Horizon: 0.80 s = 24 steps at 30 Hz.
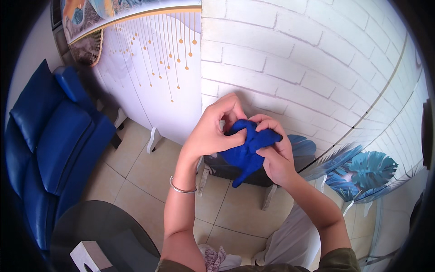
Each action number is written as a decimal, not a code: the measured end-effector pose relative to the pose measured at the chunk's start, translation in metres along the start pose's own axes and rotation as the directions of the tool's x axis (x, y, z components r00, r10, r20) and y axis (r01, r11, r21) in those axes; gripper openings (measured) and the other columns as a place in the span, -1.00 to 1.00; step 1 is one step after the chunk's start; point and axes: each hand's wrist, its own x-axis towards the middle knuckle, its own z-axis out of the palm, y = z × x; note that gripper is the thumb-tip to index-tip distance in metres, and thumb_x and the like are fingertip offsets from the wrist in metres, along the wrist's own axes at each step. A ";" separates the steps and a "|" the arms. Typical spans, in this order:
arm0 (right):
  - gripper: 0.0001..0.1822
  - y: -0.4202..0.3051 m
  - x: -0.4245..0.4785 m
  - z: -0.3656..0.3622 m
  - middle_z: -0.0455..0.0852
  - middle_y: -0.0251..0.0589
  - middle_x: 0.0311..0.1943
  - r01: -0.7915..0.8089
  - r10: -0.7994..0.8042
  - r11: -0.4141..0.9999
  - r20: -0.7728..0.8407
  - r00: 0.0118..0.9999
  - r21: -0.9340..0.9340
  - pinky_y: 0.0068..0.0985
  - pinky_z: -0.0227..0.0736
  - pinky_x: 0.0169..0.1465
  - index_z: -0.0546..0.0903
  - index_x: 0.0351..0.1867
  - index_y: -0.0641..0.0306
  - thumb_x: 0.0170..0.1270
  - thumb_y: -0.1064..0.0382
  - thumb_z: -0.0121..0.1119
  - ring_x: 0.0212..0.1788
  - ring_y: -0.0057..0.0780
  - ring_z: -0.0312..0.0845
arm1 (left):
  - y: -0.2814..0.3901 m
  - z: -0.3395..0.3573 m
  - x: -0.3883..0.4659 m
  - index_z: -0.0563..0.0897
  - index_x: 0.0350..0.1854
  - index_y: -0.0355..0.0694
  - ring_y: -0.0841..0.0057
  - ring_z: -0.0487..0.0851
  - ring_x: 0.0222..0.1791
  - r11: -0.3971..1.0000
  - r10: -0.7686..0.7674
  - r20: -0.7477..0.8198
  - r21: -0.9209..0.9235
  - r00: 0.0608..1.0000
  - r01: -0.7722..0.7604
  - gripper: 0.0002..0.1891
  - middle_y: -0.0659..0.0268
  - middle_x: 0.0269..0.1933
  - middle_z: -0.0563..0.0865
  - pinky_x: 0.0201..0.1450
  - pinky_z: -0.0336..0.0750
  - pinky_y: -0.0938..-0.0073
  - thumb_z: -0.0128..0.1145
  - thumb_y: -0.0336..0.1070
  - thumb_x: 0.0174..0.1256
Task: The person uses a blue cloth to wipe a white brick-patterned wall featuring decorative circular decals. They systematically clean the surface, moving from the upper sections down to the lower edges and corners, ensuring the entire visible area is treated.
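A bunched blue cloth point(244, 153) with a fuzzy surface hangs in the air between my two hands, one narrow corner drooping below. My left hand point(221, 127) pinches its upper left part between thumb and fingers; a silver bangle circles that wrist. On the other side, my right hand point(277, 153) grips a folded end of the cloth with thumb and fingertips. Folds hide the cloth's full shape, and some of my fingertips are tucked behind it.
Beyond my hands stands a white brick-patterned panel point(299, 68) beside a panel with gold hanging-dot decor point(163, 95). A blue leather sofa point(64, 146) is at left. A dark round table point(102, 217) bears a tissue box point(90, 256). Leaf-printed panels point(367, 173) stand at right on the tiled floor point(142, 190).
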 end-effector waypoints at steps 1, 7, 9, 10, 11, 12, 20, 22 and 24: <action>-0.54 -0.001 0.001 -0.005 0.39 -0.20 0.23 0.008 -0.006 0.999 0.034 0.999 -0.046 -0.52 0.29 0.27 0.50 0.06 0.25 0.09 0.64 0.02 0.23 -0.43 0.39 | -0.002 0.000 -0.002 0.52 -0.39 -0.22 0.79 0.39 -0.50 0.998 -0.010 0.007 -0.062 1.000 0.011 -0.80 0.51 -0.46 0.48 -0.43 0.24 0.69 0.34 -0.48 0.08; -0.57 0.005 -0.019 -0.013 0.51 -0.18 0.12 -0.060 0.073 0.988 0.091 0.993 -0.145 -0.54 0.33 0.22 0.58 -0.07 0.27 0.03 0.71 0.02 0.18 -0.43 0.44 | -0.017 -0.028 -0.009 0.60 -0.16 -0.26 0.67 0.54 -0.21 0.968 -0.001 -0.105 -0.249 0.994 -0.025 -0.81 0.33 -0.15 0.62 -0.12 0.45 0.62 0.31 -0.47 0.22; -0.55 0.004 -0.033 -0.018 0.56 -0.17 0.06 -0.098 0.106 0.985 0.050 0.993 -0.144 -0.52 0.34 0.22 0.59 -0.07 0.28 0.00 0.72 0.01 0.16 -0.41 0.46 | -0.033 -0.051 -0.011 0.63 -0.06 -0.25 0.65 0.57 -0.09 0.979 0.131 -0.370 -0.095 0.920 -0.178 -0.74 0.31 -0.10 0.66 0.01 0.46 0.57 0.32 -0.50 0.21; -0.55 0.004 -0.040 -0.020 0.56 -0.17 0.07 -0.133 0.142 0.979 0.044 0.989 -0.153 -0.52 0.34 0.22 0.59 -0.08 0.28 -0.01 0.72 0.01 0.16 -0.41 0.46 | -0.050 -0.065 -0.016 0.64 0.02 -0.25 0.64 0.57 -0.01 0.969 0.238 -0.480 0.065 0.844 -0.237 -0.68 0.31 -0.06 0.68 0.09 0.46 0.53 0.33 -0.52 0.20; -0.55 0.004 -0.046 -0.022 0.56 -0.17 0.07 -0.166 0.175 0.972 0.042 0.984 -0.164 -0.52 0.34 0.22 0.59 -0.08 0.28 -0.01 0.72 0.01 0.16 -0.41 0.47 | -0.062 -0.071 -0.023 0.64 0.05 -0.24 0.62 0.57 0.04 0.985 0.173 -0.467 0.075 0.867 -0.156 -0.64 0.30 -0.01 0.69 0.13 0.45 0.51 0.34 -0.52 0.18; -0.55 0.004 -0.052 -0.024 0.56 -0.17 0.07 -0.199 0.209 0.964 0.039 0.977 -0.175 -0.52 0.34 0.22 0.59 -0.08 0.28 -0.01 0.73 0.01 0.15 -0.40 0.47 | -0.074 -0.075 -0.032 0.64 0.09 -0.24 0.60 0.57 0.09 0.994 0.105 -0.455 0.084 0.884 -0.075 -0.60 0.29 0.05 0.69 0.17 0.44 0.49 0.35 -0.52 0.17; -0.62 0.007 -0.061 -0.017 0.53 -0.17 0.08 -0.196 0.249 0.948 0.202 0.947 -0.249 -0.50 0.40 0.19 0.60 -0.08 0.26 0.12 0.70 0.01 0.15 -0.42 0.47 | -0.144 -0.058 -0.064 0.72 0.00 -0.32 0.57 0.62 0.12 0.963 -0.261 -0.359 -0.157 0.896 0.217 -0.69 0.30 0.01 0.77 0.22 0.43 0.47 0.40 -0.48 0.18; -0.60 0.009 -0.060 -0.017 0.53 -0.18 0.08 -0.216 0.264 0.946 0.187 0.946 -0.241 -0.49 0.41 0.19 0.59 -0.07 0.26 0.11 0.71 0.01 0.15 -0.42 0.47 | -0.149 -0.054 -0.064 0.73 -0.04 -0.32 0.60 0.62 0.06 0.974 -0.217 -0.395 -0.146 0.893 0.173 -0.74 0.31 -0.03 0.77 0.18 0.43 0.51 0.38 -0.48 0.21; -0.58 0.012 -0.058 -0.019 0.53 -0.18 0.09 -0.242 0.279 0.946 0.159 0.947 -0.217 -0.48 0.41 0.19 0.59 -0.06 0.25 0.09 0.72 0.02 0.16 -0.43 0.47 | -0.152 -0.050 -0.064 0.72 -0.11 -0.30 0.63 0.60 0.00 0.978 -0.205 -0.434 -0.121 0.878 0.169 -0.81 0.34 -0.07 0.76 0.14 0.42 0.53 0.36 -0.47 0.23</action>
